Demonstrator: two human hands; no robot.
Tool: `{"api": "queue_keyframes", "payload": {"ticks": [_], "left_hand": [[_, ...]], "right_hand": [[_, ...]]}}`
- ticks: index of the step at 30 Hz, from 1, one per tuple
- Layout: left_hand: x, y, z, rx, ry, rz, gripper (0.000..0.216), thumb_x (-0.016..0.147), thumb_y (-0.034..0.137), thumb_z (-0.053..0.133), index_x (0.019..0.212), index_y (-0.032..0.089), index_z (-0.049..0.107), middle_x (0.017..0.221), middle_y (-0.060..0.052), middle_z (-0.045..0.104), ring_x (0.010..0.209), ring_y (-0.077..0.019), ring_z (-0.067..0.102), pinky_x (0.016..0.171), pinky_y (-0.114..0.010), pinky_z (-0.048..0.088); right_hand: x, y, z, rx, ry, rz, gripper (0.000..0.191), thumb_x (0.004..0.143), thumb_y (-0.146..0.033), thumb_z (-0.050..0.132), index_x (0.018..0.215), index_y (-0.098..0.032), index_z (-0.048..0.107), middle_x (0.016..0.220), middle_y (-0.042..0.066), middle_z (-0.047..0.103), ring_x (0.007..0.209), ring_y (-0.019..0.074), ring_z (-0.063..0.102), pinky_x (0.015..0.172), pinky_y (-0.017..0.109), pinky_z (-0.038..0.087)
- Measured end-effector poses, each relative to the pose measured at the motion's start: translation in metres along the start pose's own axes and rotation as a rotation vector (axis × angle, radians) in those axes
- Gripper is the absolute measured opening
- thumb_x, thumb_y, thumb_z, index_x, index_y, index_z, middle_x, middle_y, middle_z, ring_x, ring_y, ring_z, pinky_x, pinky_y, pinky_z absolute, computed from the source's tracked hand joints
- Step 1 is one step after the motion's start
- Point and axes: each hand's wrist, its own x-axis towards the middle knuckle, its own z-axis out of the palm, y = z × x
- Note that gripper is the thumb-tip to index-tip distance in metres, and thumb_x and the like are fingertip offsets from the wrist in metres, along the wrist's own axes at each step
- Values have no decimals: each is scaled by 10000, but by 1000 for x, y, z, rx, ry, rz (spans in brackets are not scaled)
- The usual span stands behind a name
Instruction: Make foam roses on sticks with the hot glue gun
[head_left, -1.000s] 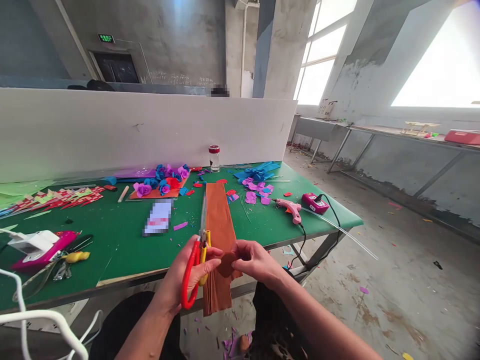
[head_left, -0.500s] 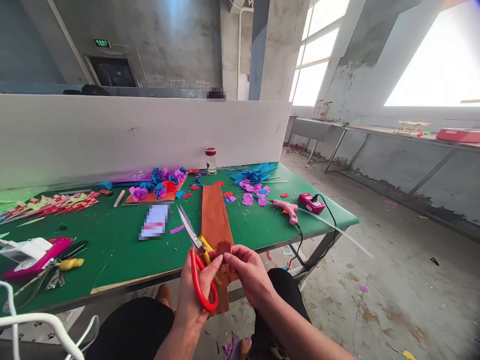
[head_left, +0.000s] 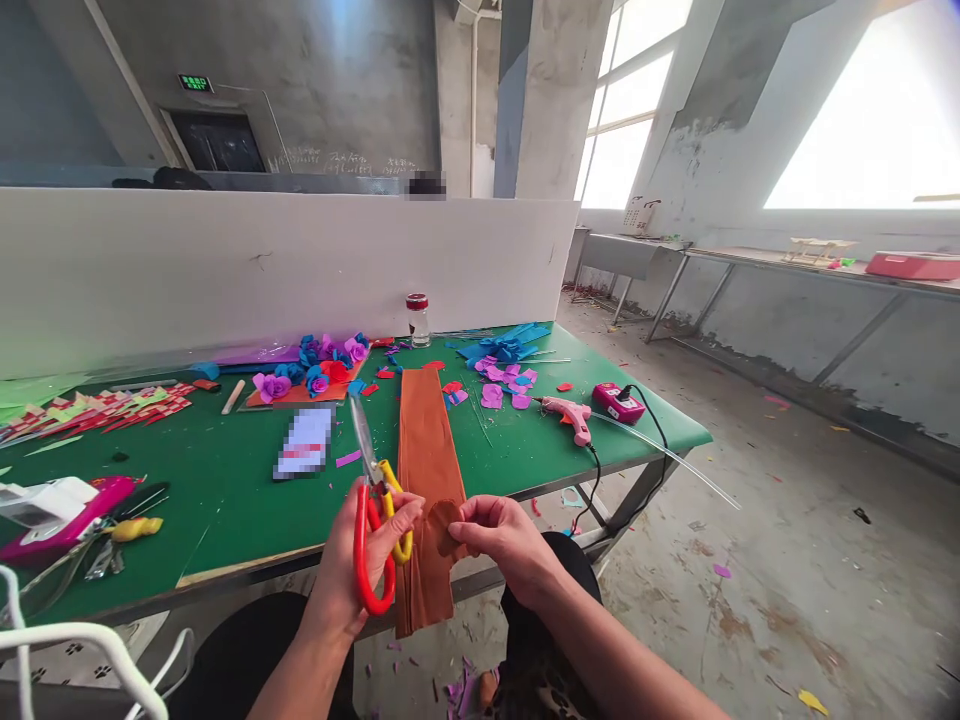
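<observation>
My left hand (head_left: 341, 570) holds scissors (head_left: 361, 545) with one red and one yellow handle, blades pointing up and away over the table. Between the fingertips of my right hand (head_left: 506, 548) is a small rounded piece of brown crepe paper (head_left: 444, 522). Behind it lies a long brown crepe paper strip (head_left: 426, 425), which runs down the table and hangs over its front edge. My left fingertips are beside this strip; whether they touch it I cannot tell.
On the green table (head_left: 225, 480) lie a pink glue gun (head_left: 570, 417) with its cable, purple petals (head_left: 491, 396), blue paper (head_left: 502, 348), paper flowers (head_left: 319, 372), a phone (head_left: 304, 443) and a lidded jar (head_left: 418, 322). A white board (head_left: 300, 260) stands behind.
My hands have drawn apart; the left moved left and down with the scissors. The rounded brown piece stays in my right fingers, and more of the strip's lower part shows.
</observation>
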Motion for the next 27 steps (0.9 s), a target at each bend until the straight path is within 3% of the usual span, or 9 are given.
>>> {"api": "queue_keyframes", "payload": {"ticks": [4, 7, 11, 15, 18, 20, 24, 27], "left_hand": [[-6, 5, -2, 60, -177, -35, 361, 656, 374, 831, 888, 185, 630, 879, -53, 718, 827, -208, 688, 764, -304, 541], [-11, 7, 8, 114, -110, 7, 341, 653, 346, 824, 837, 197, 579, 780, 0, 675, 719, -164, 654, 705, -277, 531], [-19, 0, 26, -56, 33, 1, 396, 638, 393, 829, 823, 196, 540, 781, 8, 657, 697, -158, 651, 693, -286, 546], [-22, -6, 21, -75, -19, -47, 391, 697, 476, 776, 880, 182, 594, 826, -44, 680, 741, -196, 671, 714, -317, 559], [-25, -6, 4, 96, -113, -98, 416, 702, 546, 717, 894, 186, 635, 927, -112, 714, 804, -262, 688, 647, -331, 558], [-31, -6, -4, 279, -104, -70, 370, 739, 539, 665, 922, 218, 643, 967, -103, 725, 824, -263, 695, 646, -317, 542], [-50, -11, -1, 685, -175, -20, 225, 813, 451, 587, 952, 277, 623, 605, -14, 664, 531, -225, 634, 582, -294, 450], [-62, -14, 10, 872, -249, 39, 189, 821, 374, 545, 963, 269, 612, 513, -11, 626, 472, -248, 617, 577, -303, 399]], "right_hand": [[-2, -2, -3, -79, -96, 13, 295, 594, -340, 843, 661, -160, 620, 593, -25, 614, 559, 88, 458, 578, 244, 297], [-3, 2, 3, -5, -88, -27, 276, 627, -331, 839, 718, -166, 638, 633, -30, 616, 601, 100, 489, 611, 246, 331], [-5, 9, 14, 215, -17, -106, 314, 648, -359, 868, 827, -179, 683, 719, -27, 639, 643, 101, 504, 646, 245, 360], [-3, 10, 12, 340, 71, -87, 330, 611, -376, 899, 749, -161, 689, 663, -23, 609, 614, 92, 466, 621, 241, 349], [1, 6, 4, 431, 164, -90, 342, 568, -353, 922, 744, -173, 691, 690, -28, 597, 601, 84, 433, 588, 236, 343], [3, 4, 2, 497, 224, -97, 351, 552, -351, 929, 744, -187, 684, 726, -26, 606, 606, 83, 439, 579, 232, 351], [5, 3, 6, 591, 291, -115, 382, 527, -361, 938, 720, -211, 645, 774, -20, 630, 615, 91, 471, 588, 237, 384], [5, 1, 10, 575, 305, -154, 388, 540, -390, 926, 741, -228, 636, 777, -19, 632, 622, 105, 490, 596, 251, 403]]}}
